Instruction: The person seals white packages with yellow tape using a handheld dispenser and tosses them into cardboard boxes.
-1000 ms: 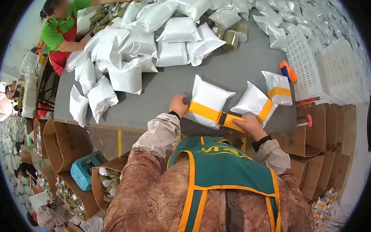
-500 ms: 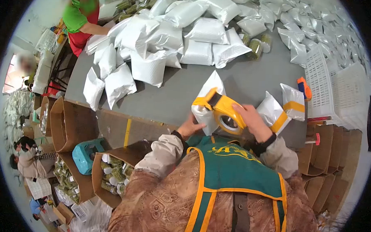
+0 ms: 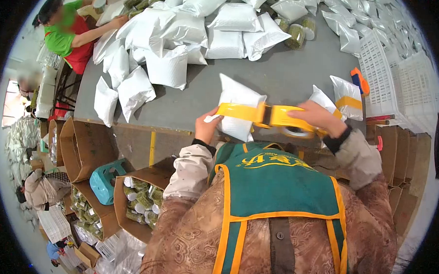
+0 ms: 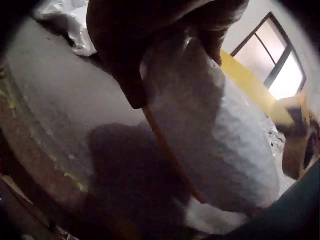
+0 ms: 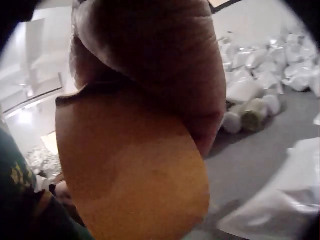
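My left hand [image 3: 208, 126] grips the left end of a plump white plastic bag [image 3: 238, 91] near the table's front edge. In the left wrist view its fingers curl over the end of the bag [image 4: 235, 145]. A strip of yellow tape [image 3: 234, 111] runs taut from beside the left fingers across the bag to a yellow tape dispenser [image 3: 284, 115]. My right hand [image 3: 321, 117] holds that dispenser, just right of the bag. Close up in the right wrist view, the dispenser's yellow side [image 5: 130, 165] hides much of what lies behind it.
Two taped white bags, one of them [image 3: 347, 99] nearer the basket, lie to my right beside an orange and blue tool [image 3: 359, 81]. White crates [image 3: 377, 60] stand beyond. A pile of white bags [image 3: 166, 67] covers the back left, where another person [image 3: 70, 35] works. Cardboard boxes [image 3: 86, 151] stand below.
The bag was lifted and turned between my hands. The dispenser swung up over it, then moved right, drawing out a strip of tape. My left hand went from below the bag to its left end.
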A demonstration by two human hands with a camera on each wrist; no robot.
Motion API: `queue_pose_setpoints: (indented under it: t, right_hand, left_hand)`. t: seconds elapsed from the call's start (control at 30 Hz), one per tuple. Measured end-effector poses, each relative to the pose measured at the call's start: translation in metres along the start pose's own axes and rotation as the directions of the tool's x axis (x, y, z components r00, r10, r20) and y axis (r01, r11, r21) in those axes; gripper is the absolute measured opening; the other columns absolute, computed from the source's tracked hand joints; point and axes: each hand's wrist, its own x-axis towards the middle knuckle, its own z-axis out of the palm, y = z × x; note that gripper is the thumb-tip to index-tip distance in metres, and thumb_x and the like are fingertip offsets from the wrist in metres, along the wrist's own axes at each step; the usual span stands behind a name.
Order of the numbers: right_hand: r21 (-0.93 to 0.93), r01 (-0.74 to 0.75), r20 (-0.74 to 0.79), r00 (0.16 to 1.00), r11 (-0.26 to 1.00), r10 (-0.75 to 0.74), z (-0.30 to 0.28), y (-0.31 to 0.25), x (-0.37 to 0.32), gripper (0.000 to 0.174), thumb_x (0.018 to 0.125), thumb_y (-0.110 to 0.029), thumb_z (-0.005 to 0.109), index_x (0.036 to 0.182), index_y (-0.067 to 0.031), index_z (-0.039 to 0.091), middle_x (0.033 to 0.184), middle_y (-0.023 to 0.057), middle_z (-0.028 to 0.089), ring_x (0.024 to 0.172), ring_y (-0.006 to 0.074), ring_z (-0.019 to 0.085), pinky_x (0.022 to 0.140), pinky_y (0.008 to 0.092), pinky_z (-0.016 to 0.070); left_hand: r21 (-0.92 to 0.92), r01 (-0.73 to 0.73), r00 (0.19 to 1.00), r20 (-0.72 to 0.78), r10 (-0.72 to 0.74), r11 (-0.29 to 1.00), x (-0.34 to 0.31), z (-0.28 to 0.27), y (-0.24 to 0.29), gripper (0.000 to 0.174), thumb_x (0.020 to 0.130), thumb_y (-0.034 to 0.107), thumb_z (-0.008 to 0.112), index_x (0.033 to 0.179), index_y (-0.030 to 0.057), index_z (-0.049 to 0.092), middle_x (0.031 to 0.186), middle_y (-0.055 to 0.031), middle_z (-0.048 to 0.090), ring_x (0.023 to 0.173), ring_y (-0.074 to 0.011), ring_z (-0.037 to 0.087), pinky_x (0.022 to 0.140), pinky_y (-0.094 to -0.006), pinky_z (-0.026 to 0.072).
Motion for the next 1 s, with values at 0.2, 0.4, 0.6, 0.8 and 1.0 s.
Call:
queue_pose_setpoints:
  t: [0.2, 0.4, 0.6, 0.8, 1.0]
  right_hand:
    - [-0.189, -0.142, -0.140, 0.983, 0.972, 0.117, 0.031, 0.066, -0.005, 0.060, 0.080, -0.055, 0.063, 0.093, 0.0029, 0.069, 0.082, 0.0202, 0.067, 0.075, 0.0287, 0.065, 0.068, 0.0391, 0.0499]
    - [-0.443, -0.072, -0.254, 0.966, 0.893, -0.048, 0.073, 0.032, 0.035, 0.056, 0.076, -0.054, 0.058, 0.079, 0.0006, 0.069, 0.078, 0.0218, 0.066, 0.075, 0.0370, 0.065, 0.068, 0.0445, 0.0509]
    - [-0.607, 0.151, -0.209, 0.917, 0.780, -0.340, 0.100, 0.016, 0.037, 0.042, 0.073, -0.043, 0.060, 0.071, -0.0021, 0.069, 0.069, 0.0186, 0.065, 0.067, 0.0354, 0.065, 0.062, 0.0448, 0.0503]
    - [-0.280, -0.158, -0.321, 0.945, 0.947, 0.063, 0.092, 0.054, 0.029, 0.059, 0.075, -0.060, 0.059, 0.072, -0.0014, 0.067, 0.074, 0.0206, 0.064, 0.072, 0.0375, 0.064, 0.065, 0.0464, 0.0497]
    - [-0.103, -0.008, -0.670, 0.739, 0.995, -0.063, 0.107, 0.079, 0.040, 0.050, 0.082, -0.052, 0.057, 0.073, -0.0029, 0.060, 0.066, 0.0205, 0.060, 0.068, 0.0382, 0.061, 0.062, 0.0488, 0.0467]
  left_hand:
    - [-0.373, 0.238, 0.965, -0.015, -0.262, 0.897, 0.004, 0.009, -0.029, 0.039, 0.083, 0.003, 0.066, 0.119, -0.0078, 0.058, 0.108, -0.0109, 0.065, 0.092, -0.0161, 0.062, 0.081, -0.0271, 0.0479]
    - [-0.419, 0.387, 0.915, 0.063, -0.399, 0.821, 0.003, 0.012, -0.012, 0.032, 0.089, 0.008, 0.059, 0.118, -0.0024, 0.055, 0.111, -0.0109, 0.063, 0.097, -0.0234, 0.063, 0.082, -0.0382, 0.0510]
    - [-0.599, 0.563, 0.812, 0.530, -0.244, 0.569, 0.015, -0.012, -0.070, 0.045, 0.091, 0.011, 0.055, 0.134, 0.0113, 0.043, 0.122, -0.0047, 0.057, 0.108, -0.0213, 0.056, 0.076, -0.0363, 0.0518]
    - [-0.579, 0.563, 0.826, 0.425, -0.370, 0.590, 0.015, -0.003, -0.048, 0.034, 0.092, 0.022, 0.057, 0.124, 0.0137, 0.052, 0.121, -0.0027, 0.058, 0.112, -0.0196, 0.055, 0.073, -0.0296, 0.0559]
    - [-0.574, 0.304, 0.936, 0.327, -0.128, 0.760, 0.017, -0.016, -0.024, 0.040, 0.093, 0.017, 0.053, 0.132, 0.0102, 0.045, 0.131, -0.0068, 0.051, 0.117, -0.0238, 0.052, 0.092, -0.0393, 0.0490]
